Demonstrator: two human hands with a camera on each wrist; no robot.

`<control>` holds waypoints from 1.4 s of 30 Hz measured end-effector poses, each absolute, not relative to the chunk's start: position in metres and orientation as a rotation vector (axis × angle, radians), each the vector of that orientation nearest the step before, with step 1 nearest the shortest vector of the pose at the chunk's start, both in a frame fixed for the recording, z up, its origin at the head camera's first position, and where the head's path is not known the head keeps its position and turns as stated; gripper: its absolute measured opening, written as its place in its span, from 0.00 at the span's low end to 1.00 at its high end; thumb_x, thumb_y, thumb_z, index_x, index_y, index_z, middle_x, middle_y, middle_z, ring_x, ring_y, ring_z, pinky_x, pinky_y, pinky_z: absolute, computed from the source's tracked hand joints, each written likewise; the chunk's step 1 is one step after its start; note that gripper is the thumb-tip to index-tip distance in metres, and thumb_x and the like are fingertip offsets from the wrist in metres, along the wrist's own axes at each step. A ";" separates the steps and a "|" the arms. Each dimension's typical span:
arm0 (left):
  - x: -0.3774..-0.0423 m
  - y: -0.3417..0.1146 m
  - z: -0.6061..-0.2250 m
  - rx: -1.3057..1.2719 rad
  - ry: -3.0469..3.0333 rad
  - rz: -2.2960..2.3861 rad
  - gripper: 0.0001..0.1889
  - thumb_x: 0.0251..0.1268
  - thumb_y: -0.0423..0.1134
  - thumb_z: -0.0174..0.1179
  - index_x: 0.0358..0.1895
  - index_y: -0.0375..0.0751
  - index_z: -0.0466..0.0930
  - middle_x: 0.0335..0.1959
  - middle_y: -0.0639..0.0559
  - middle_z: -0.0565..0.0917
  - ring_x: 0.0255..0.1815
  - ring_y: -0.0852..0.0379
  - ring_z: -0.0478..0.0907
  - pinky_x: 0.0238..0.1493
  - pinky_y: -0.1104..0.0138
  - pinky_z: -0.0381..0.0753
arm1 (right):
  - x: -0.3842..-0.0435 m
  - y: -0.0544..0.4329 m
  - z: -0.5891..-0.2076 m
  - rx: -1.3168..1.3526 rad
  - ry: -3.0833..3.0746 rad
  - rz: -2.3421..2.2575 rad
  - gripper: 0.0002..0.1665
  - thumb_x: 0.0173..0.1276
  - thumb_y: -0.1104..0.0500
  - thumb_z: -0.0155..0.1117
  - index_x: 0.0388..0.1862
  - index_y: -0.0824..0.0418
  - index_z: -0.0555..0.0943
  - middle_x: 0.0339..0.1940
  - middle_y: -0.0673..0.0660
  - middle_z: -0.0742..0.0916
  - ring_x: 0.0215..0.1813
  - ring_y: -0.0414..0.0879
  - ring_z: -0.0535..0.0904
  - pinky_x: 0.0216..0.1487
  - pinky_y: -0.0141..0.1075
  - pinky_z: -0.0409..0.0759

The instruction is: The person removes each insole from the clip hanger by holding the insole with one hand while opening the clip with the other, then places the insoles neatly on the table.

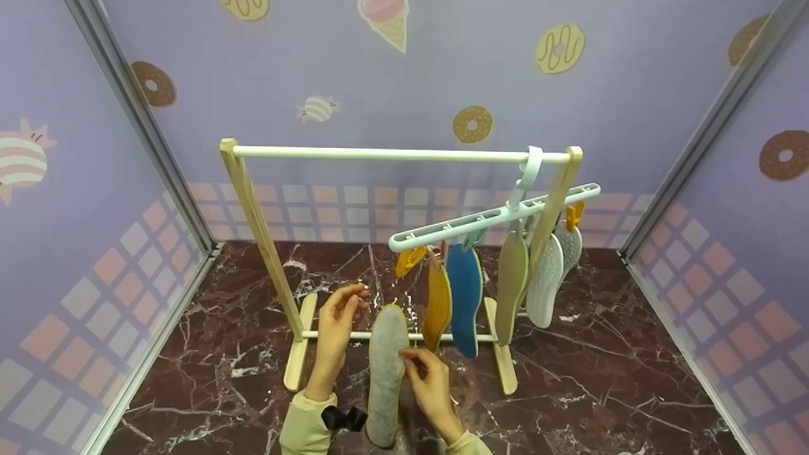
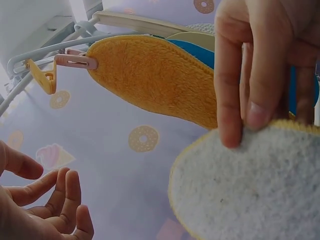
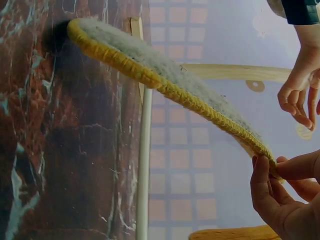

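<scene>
A grey fuzzy insole point(image 1: 387, 373) with yellow stitched edging is held upright in front of the rack. My right hand point(image 1: 431, 382) pinches its edge between thumb and fingers, as the right wrist view also shows on the insole point(image 3: 170, 85). To the left of the insole, my left hand point(image 1: 338, 322) is raised with relaxed, slightly bent fingers and touches nothing. Ahead hangs a pale green clip hanger point(image 1: 455, 230). From it hang an orange insole point(image 1: 437, 303) in a pink clip point(image 2: 77, 61), a blue insole point(image 1: 466, 300) and a beige insole point(image 1: 510, 284). A yellow clip point(image 1: 411, 260) hangs at its near end.
The hanger hooks over the white top bar point(image 1: 379, 153) of a wooden rack, near its right post point(image 1: 556, 202). Farther along hang a white textured insole point(image 1: 545, 284) and a grey one point(image 1: 569, 246) with a yellow clip. A lower bar point(image 1: 354, 335) joins the rack's feet.
</scene>
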State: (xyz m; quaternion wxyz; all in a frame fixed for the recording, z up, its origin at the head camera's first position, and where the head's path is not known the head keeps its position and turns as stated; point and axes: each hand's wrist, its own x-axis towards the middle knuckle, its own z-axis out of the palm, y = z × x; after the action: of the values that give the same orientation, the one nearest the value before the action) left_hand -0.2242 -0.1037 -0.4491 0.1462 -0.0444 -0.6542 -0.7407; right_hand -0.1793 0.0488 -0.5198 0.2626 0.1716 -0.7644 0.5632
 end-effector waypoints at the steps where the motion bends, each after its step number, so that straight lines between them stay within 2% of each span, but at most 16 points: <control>1: -0.224 -0.104 -0.449 -0.126 -1.884 -2.135 0.14 0.65 0.30 0.47 0.49 0.23 0.70 0.36 0.52 0.81 0.32 0.66 0.77 0.33 0.73 0.73 | -0.182 0.049 -0.524 0.469 -2.071 1.532 0.09 0.53 0.78 0.57 0.33 0.72 0.80 0.28 0.65 0.84 0.25 0.55 0.79 0.24 0.31 0.78; 5: -0.224 -0.104 -0.449 -0.117 -1.887 -2.140 0.13 0.65 0.30 0.47 0.49 0.24 0.70 0.34 0.58 0.80 0.32 0.64 0.77 0.32 0.74 0.73 | -0.192 0.049 -0.544 0.472 -2.123 1.590 0.09 0.56 0.75 0.57 0.35 0.69 0.80 0.31 0.64 0.84 0.29 0.53 0.81 0.25 0.31 0.80; 9: -0.226 -0.104 -0.450 -0.119 -1.897 -2.133 0.14 0.65 0.31 0.47 0.50 0.23 0.70 0.36 0.53 0.80 0.33 0.61 0.77 0.33 0.74 0.73 | -0.198 0.050 -0.558 0.509 -2.182 1.621 0.10 0.57 0.72 0.58 0.38 0.66 0.80 0.34 0.63 0.84 0.32 0.50 0.82 0.25 0.30 0.80; 11: -0.226 -0.104 -0.451 -0.119 -1.906 -2.127 0.15 0.65 0.31 0.47 0.50 0.23 0.69 0.37 0.50 0.80 0.34 0.59 0.78 0.33 0.73 0.73 | -0.199 0.051 -0.562 0.546 -2.195 1.616 0.12 0.56 0.72 0.58 0.40 0.65 0.80 0.35 0.62 0.84 0.32 0.48 0.82 0.26 0.30 0.80; 15: -0.226 -0.103 -0.451 -0.101 -1.925 -2.119 0.15 0.66 0.31 0.47 0.50 0.23 0.69 0.35 0.56 0.80 0.35 0.59 0.78 0.33 0.73 0.73 | -0.202 0.053 -0.567 0.635 -2.196 1.600 0.17 0.51 0.75 0.58 0.41 0.66 0.79 0.36 0.61 0.84 0.32 0.45 0.81 0.27 0.31 0.80; 17: -0.227 -0.103 -0.451 -0.093 -1.929 -2.123 0.14 0.66 0.32 0.47 0.50 0.25 0.70 0.35 0.58 0.80 0.35 0.61 0.77 0.34 0.73 0.73 | -0.201 0.052 -0.564 0.623 -2.242 1.622 0.18 0.50 0.77 0.57 0.42 0.67 0.78 0.37 0.63 0.84 0.32 0.49 0.81 0.29 0.34 0.80; 20: -0.227 -0.103 -0.451 -0.083 -1.924 -2.132 0.14 0.66 0.32 0.47 0.49 0.26 0.71 0.37 0.52 0.80 0.35 0.60 0.77 0.34 0.73 0.73 | -0.197 0.051 -0.556 0.577 -2.330 1.636 0.19 0.48 0.80 0.56 0.41 0.72 0.78 0.38 0.67 0.83 0.33 0.57 0.81 0.31 0.40 0.81; 23: -0.226 -0.104 -0.451 -0.085 -1.918 -2.139 0.14 0.66 0.32 0.47 0.49 0.26 0.71 0.39 0.46 0.80 0.35 0.59 0.77 0.34 0.73 0.73 | -0.198 0.051 -0.559 0.556 -2.387 1.600 0.19 0.48 0.80 0.57 0.41 0.72 0.77 0.38 0.67 0.83 0.33 0.58 0.81 0.32 0.40 0.81; 28: -0.226 -0.104 -0.452 -0.103 -1.918 -2.139 0.14 0.66 0.32 0.47 0.50 0.25 0.70 0.36 0.55 0.80 0.36 0.58 0.77 0.35 0.71 0.73 | -0.206 0.053 -0.579 0.576 -2.397 1.553 0.20 0.46 0.79 0.59 0.41 0.68 0.78 0.37 0.64 0.84 0.33 0.53 0.81 0.32 0.32 0.80; 32: -0.226 -0.104 -0.452 -0.106 -1.934 -2.120 0.14 0.66 0.32 0.47 0.50 0.25 0.70 0.33 0.63 0.79 0.35 0.59 0.77 0.36 0.70 0.73 | -0.209 0.054 -0.584 0.582 -2.404 1.554 0.20 0.46 0.79 0.57 0.41 0.69 0.78 0.37 0.64 0.84 0.33 0.53 0.82 0.32 0.32 0.80; 37: -0.226 -0.104 -0.451 -0.108 -1.937 -2.119 0.14 0.66 0.32 0.46 0.50 0.25 0.70 0.33 0.65 0.78 0.35 0.61 0.77 0.34 0.73 0.73 | -0.210 0.055 -0.588 0.571 -2.440 1.551 0.20 0.47 0.79 0.56 0.41 0.70 0.77 0.39 0.65 0.83 0.34 0.54 0.82 0.32 0.32 0.80; 42: -0.226 -0.103 -0.452 -0.116 -1.945 -2.122 0.15 0.66 0.33 0.47 0.51 0.26 0.70 0.35 0.61 0.79 0.35 0.64 0.77 0.35 0.73 0.73 | -0.212 0.056 -0.592 0.569 -2.442 1.546 0.20 0.47 0.79 0.56 0.42 0.70 0.77 0.39 0.66 0.83 0.33 0.54 0.82 0.31 0.32 0.80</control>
State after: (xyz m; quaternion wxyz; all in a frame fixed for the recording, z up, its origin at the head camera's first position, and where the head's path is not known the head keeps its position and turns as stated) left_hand -0.2258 -0.1035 -0.4523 0.1300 -0.0399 -0.6695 -0.7303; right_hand -0.2118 0.0565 -0.5924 0.0978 0.1922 -0.8251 0.5222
